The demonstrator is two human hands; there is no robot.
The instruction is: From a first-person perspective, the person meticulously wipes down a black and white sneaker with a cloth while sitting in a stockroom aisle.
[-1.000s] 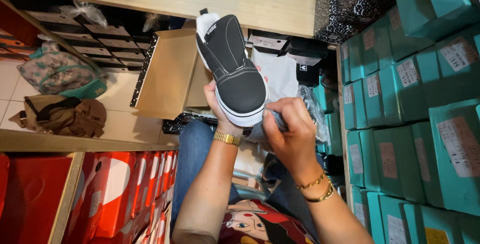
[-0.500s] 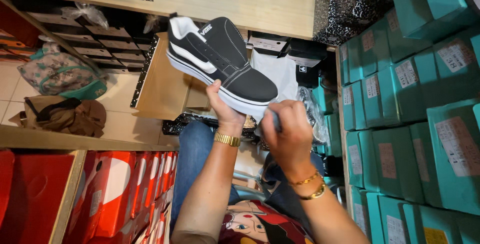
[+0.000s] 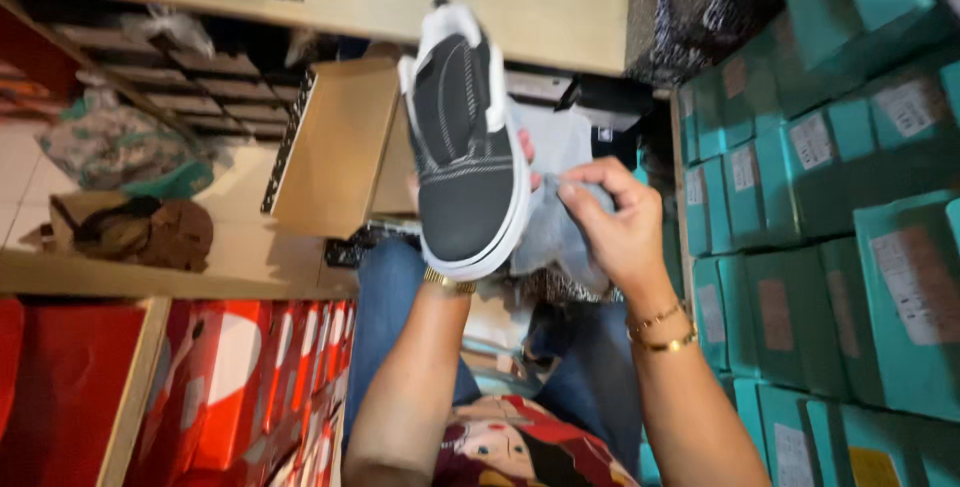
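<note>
The left hand (image 3: 420,192), mostly hidden, is holding up a black-and-white sneaker (image 3: 462,152), its long axis running away from the person, toe nearest. The right hand (image 3: 615,232) is pinching grey wrapping paper (image 3: 560,217) just beside it, above an open cardboard shoebox (image 3: 335,147).

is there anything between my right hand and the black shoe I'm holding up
Yes. A sheet of grey wrapping paper sits between the right hand and the black shoe; the fingers pinch the paper beside the sole. The left hand is mostly hidden behind the shoe.

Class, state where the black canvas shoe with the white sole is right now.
The black canvas shoe with the white sole is centre frame, held up by the left hand, beside the right hand and the open cardboard box.
</note>
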